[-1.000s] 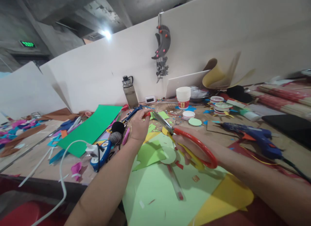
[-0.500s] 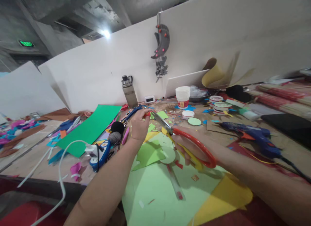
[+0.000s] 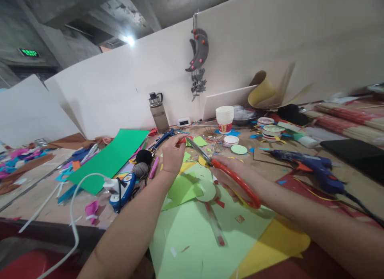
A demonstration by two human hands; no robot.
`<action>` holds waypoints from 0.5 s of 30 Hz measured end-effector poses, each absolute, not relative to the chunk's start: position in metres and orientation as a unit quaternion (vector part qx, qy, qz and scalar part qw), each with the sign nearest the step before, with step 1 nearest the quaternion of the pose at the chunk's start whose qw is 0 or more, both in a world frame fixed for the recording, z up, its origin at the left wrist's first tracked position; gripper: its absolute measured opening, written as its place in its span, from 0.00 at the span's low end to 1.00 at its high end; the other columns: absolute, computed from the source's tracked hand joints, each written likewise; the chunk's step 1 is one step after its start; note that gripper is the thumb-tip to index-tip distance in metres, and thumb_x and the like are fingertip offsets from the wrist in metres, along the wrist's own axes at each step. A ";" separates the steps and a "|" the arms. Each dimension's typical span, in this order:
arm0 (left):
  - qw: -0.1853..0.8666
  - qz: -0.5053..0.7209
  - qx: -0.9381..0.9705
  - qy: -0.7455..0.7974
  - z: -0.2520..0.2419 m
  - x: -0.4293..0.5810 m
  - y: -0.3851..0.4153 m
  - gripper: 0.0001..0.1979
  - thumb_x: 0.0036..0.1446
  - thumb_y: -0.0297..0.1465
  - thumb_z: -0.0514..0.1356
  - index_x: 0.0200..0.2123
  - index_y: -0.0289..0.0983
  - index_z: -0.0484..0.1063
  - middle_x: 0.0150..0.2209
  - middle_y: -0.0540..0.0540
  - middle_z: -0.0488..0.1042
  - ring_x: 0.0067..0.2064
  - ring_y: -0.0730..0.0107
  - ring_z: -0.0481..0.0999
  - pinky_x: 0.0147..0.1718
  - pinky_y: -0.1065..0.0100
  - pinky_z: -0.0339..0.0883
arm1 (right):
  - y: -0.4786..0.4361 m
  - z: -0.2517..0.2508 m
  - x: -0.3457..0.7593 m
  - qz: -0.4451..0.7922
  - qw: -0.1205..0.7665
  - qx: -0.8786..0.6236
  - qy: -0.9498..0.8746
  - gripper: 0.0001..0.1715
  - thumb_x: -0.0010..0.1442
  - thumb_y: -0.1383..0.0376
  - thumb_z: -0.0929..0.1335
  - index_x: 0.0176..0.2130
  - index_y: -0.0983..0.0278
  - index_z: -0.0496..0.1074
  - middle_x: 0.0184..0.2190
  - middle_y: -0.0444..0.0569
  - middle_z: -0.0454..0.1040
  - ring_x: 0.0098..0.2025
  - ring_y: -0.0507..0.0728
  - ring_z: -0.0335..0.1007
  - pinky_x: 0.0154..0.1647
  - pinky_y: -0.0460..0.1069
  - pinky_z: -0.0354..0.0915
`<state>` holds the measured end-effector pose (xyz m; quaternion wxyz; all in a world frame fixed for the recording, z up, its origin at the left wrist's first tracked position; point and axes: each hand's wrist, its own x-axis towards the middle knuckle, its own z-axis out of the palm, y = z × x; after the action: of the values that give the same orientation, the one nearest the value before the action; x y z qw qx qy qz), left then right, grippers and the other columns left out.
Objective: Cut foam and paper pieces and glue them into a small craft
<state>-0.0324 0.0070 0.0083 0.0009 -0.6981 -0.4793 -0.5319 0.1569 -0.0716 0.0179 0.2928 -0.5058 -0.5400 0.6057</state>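
My left hand (image 3: 173,155) pinches a small red piece (image 3: 181,140), mostly covered by the fingers. My right hand (image 3: 241,169) grips scissors (image 3: 201,151) with red and yellow handles. Their blades point at the left fingertips, with the tips right beside the red piece; whether they touch it I cannot tell. Below the hands lies a large pale green sheet (image 3: 180,241), bearing a brighter green paper piece (image 3: 183,189), a pale green disc (image 3: 207,191) and a pen with a red end (image 3: 215,225). Yellow paper (image 3: 276,249) shows from under the sheet's right side.
A blue glue gun (image 3: 318,173) lies at the right, its cord trailing. Stacked paper cups (image 3: 225,119) and a water bottle (image 3: 159,115) stand near the white board. Left are a green sheet (image 3: 112,159), a blue power strip (image 3: 124,191) and a white cable (image 3: 73,215).
The scissors' handles have come closer together, and the yellow one is now largely hidden behind the red. My left hand keeps its pinch in nearly the same spot. The view has shifted slightly.
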 end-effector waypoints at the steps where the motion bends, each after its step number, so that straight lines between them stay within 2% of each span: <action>1: -0.003 -0.531 -0.697 -0.481 0.009 -0.032 0.007 0.16 0.52 0.19 0.58 0.40 0.39 0.79 0.38 0.48 0.81 0.37 0.68 0.78 0.41 0.67 0.71 | -0.071 0.018 0.157 0.612 0.287 -0.513 -0.529 0.20 0.62 0.48 0.60 0.30 0.60 0.63 0.12 0.37 0.58 0.09 0.49 0.54 0.08 0.44 0.54; 7: -0.015 -0.531 -0.692 -0.488 0.009 -0.031 0.007 0.16 0.51 0.19 0.58 0.39 0.39 0.79 0.37 0.49 0.81 0.37 0.68 0.78 0.41 0.67 0.71 | -0.064 0.008 0.159 0.622 0.269 -0.532 -0.508 0.24 0.61 0.45 0.57 0.29 0.59 0.64 0.10 0.38 0.58 0.09 0.52 0.56 0.06 0.46 0.55; 15: -0.029 -0.523 -0.683 -0.509 0.013 -0.028 0.003 0.16 0.51 0.19 0.59 0.39 0.39 0.80 0.36 0.49 0.81 0.36 0.68 0.78 0.40 0.67 0.71 | -0.057 -0.003 0.161 0.632 0.262 -0.526 -0.506 0.22 0.60 0.46 0.59 0.26 0.59 0.62 0.10 0.37 0.57 0.08 0.52 0.55 0.05 0.47 0.54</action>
<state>-0.0281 0.0028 0.0132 -0.0285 -0.6833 -0.5088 -0.5229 0.1607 -0.0573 -0.0028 0.2620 -0.5256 -0.5061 0.6316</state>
